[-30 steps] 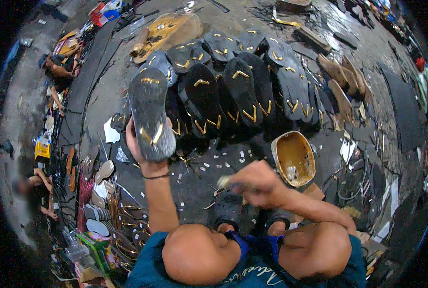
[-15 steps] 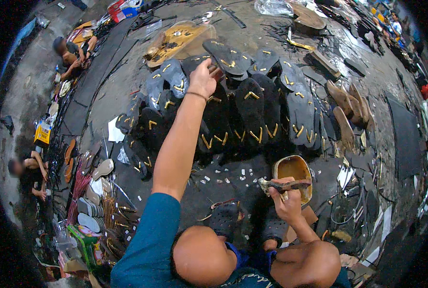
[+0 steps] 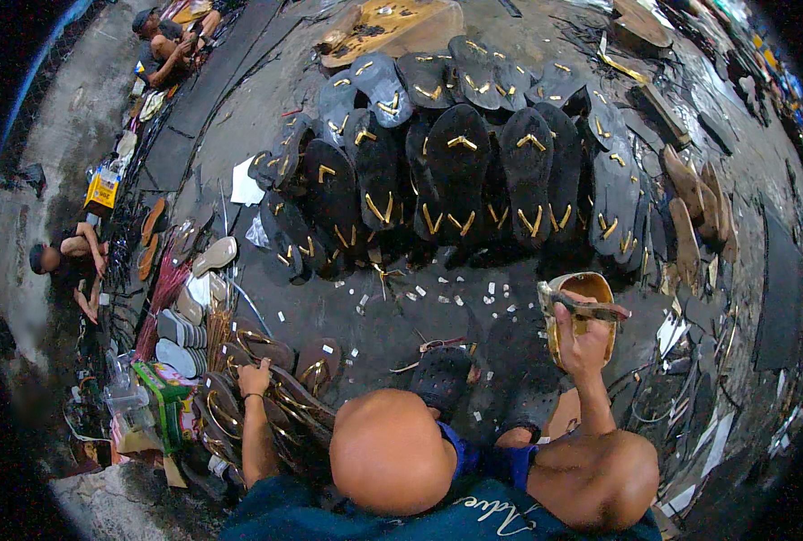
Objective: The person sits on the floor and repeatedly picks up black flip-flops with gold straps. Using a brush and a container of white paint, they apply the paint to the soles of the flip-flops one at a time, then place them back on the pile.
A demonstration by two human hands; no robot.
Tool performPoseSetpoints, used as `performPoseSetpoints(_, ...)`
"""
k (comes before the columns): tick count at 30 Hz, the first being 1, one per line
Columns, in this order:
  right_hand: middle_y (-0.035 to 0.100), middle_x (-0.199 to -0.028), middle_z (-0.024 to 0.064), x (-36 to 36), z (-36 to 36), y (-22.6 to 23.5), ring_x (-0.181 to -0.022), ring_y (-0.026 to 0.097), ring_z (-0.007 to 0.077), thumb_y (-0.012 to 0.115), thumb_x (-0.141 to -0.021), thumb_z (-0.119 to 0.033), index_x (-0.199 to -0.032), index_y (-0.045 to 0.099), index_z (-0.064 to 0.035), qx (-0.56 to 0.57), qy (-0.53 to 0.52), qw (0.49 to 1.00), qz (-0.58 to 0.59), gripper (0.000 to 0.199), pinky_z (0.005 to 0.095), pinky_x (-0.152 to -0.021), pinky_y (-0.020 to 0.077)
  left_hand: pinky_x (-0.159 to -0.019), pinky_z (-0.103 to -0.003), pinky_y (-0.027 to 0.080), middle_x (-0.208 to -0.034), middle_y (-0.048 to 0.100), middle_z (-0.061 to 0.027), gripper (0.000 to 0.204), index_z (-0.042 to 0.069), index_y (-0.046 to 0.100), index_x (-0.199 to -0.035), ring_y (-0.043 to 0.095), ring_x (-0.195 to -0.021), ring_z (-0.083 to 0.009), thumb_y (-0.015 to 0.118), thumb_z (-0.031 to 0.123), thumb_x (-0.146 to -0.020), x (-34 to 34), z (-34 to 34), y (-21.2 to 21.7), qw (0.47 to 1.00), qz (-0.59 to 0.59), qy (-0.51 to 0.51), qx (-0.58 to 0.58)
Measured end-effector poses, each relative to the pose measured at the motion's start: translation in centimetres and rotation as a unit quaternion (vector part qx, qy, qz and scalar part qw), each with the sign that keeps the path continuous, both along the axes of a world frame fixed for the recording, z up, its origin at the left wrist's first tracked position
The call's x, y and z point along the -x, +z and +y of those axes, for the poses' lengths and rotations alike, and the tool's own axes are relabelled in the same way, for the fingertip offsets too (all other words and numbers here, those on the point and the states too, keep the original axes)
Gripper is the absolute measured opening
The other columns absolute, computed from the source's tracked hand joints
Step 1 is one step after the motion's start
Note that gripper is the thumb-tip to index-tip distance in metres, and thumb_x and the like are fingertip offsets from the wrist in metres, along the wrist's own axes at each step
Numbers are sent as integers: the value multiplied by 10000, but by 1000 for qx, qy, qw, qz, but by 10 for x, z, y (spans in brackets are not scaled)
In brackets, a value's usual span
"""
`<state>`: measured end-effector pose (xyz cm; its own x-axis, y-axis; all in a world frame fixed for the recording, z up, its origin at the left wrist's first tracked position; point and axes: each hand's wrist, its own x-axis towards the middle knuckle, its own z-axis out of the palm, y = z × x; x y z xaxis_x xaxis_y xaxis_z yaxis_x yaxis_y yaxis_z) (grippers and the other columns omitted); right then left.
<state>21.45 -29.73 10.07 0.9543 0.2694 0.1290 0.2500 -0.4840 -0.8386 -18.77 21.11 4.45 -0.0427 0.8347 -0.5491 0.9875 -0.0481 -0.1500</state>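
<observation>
My left hand (image 3: 255, 379) reaches down at the left onto a pile of brown sandals with gold straps (image 3: 280, 401). Its fingers look apart and touch the pile; what lies under them is partly hidden. My right hand (image 3: 584, 341) is closed on a brush (image 3: 595, 308) with a flat, dark reddish handle and a pale, crusted end. Behind and below the brush is a whitish pot (image 3: 607, 287), brown inside. In front of me black sandal soles (image 3: 456, 167) lean in overlapping rows, gold strap pieces showing on them.
Small white bits (image 3: 419, 290) are scattered on the floor. Shoe lasts (image 3: 685, 203) stand at the right. A shallow tray with brown residue (image 3: 401, 27) lies beyond the soles. Two people sit at the left, one near a yellow box (image 3: 102, 187).
My left hand has left the far row of soles and come back to the sandal pile at the left. The right hand still holds the brush by the pot. The view has shifted.
</observation>
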Motion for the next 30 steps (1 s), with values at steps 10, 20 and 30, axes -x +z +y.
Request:
performPoseSetpoints(10, 705, -963, 112, -26, -61, -34, -911, 601, 305, 739, -818, -227, -985, 718, -77, 232, -107, 962, -98, 225, 407, -844, 432, -1015, -544, 276, -1127, 558, -108, 737, 76, 501, -1152, 482, -1169, -322, 780, 551, -662, -67, -134, 36, 870, -44, -479, 106)
performPoseSetpoints(20, 605, -760, 166, 12, -105, -10, -771, 564, 366, 714, -815, -241, -817, 612, -8, 413, -10, 909, -56, 254, 475, -682, 430, -1146, -616, 92, -1498, 376, -134, 898, 154, 312, -1483, 274, -1434, -280, 729, 492, -763, -169, -179, 18, 858, 28, -489, 155)
performPoseSetpoints(30, 591, -695, 161, 47, -121, 2, -682, 587, 371, 717, -806, -263, -900, 601, -7, 313, -85, 941, 101, 297, 455, -624, 456, -1023, -441, 382, -1234, 573, -193, 436, 3, 541, -1278, 506, -1184, -361, 627, 230, -916, -171, -268, -24, 847, -431, -293, 105)
